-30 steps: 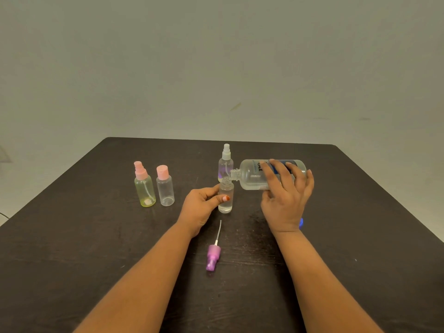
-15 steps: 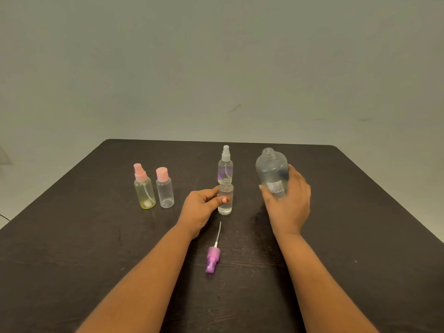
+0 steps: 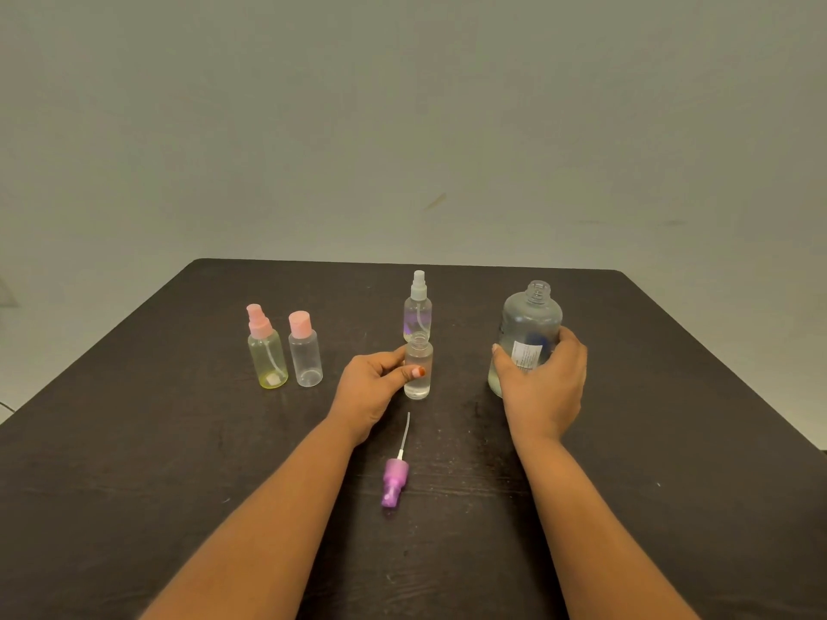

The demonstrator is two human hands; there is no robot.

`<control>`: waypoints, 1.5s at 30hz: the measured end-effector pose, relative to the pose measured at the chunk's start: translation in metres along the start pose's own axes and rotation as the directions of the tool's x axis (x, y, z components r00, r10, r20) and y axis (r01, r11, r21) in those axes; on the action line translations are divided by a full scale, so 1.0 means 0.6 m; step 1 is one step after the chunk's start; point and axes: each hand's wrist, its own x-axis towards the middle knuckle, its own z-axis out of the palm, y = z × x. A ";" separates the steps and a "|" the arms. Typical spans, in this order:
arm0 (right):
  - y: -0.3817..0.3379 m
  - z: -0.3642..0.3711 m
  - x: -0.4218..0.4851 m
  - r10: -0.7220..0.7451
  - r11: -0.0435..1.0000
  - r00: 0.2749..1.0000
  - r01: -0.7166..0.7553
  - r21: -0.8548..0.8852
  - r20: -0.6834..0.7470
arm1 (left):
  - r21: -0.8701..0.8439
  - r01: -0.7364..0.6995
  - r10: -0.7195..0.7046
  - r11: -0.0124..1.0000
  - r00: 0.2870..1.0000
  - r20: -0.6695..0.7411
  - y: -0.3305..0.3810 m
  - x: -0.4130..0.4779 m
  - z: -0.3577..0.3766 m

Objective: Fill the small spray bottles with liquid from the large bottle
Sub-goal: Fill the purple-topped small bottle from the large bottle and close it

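Observation:
A small clear bottle (image 3: 418,372) stands uncapped at the table's middle, holding clear liquid. My left hand (image 3: 373,389) pinches it between thumb and fingers. Its purple spray top (image 3: 394,481) with a dip tube lies on the table just in front. To the right, the large clear bottle (image 3: 530,324) stands upright with an open neck, and my right hand (image 3: 543,387) grips its lower body. Behind the small bottle stands a clear spray bottle with a white top (image 3: 418,308).
At the left stand a yellowish spray bottle with a pink top (image 3: 267,351) and a clear bottle with a pink cap (image 3: 305,351). All rest on a dark table (image 3: 134,463) whose far edge meets a plain grey wall.
My right hand has tipped the large bottle from lying sideways over the small bottle back to upright, then carried it right and down to the table. My left hand has stayed on the small bottle.

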 end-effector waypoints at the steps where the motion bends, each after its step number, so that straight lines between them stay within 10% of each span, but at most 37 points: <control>1: 0.001 0.000 0.000 0.003 1.000 1.000 -0.003 -0.006 0.004 | -0.001 0.002 -0.002 1.000 1.000 0.002 0.000 0.000 0.000; 9: -0.020 -0.007 -0.010 -0.232 0.972 0.970 0.227 -0.065 -0.079 | 0.027 0.007 -0.007 1.000 1.000 -0.001 0.000 0.001 -0.002; 16: -0.045 -0.004 -0.037 -0.696 0.702 0.718 0.668 0.246 0.036 | -0.012 -0.022 0.022 1.000 1.000 0.020 0.000 -0.002 -0.002; 23: -0.050 0.010 -0.081 -0.686 0.724 0.264 0.329 0.606 0.678 | 0.116 -0.066 0.066 0.991 0.998 0.005 -0.001 0.002 -0.006; 34: -0.049 0.001 -0.066 -0.506 0.818 -0.037 0.295 0.494 0.861 | 0.058 -0.053 0.053 0.997 0.999 0.005 -0.006 0.002 -0.004; 40: -0.043 0.007 -0.065 -0.503 0.807 -0.073 0.319 0.498 0.861 | 0.043 -0.060 0.059 0.997 0.998 0.009 -0.007 0.001 -0.004; 45: -0.049 0.001 -0.055 -0.554 0.822 0.029 0.177 0.541 0.832 | 0.031 -0.054 0.054 0.998 0.998 0.008 -0.003 0.000 -0.004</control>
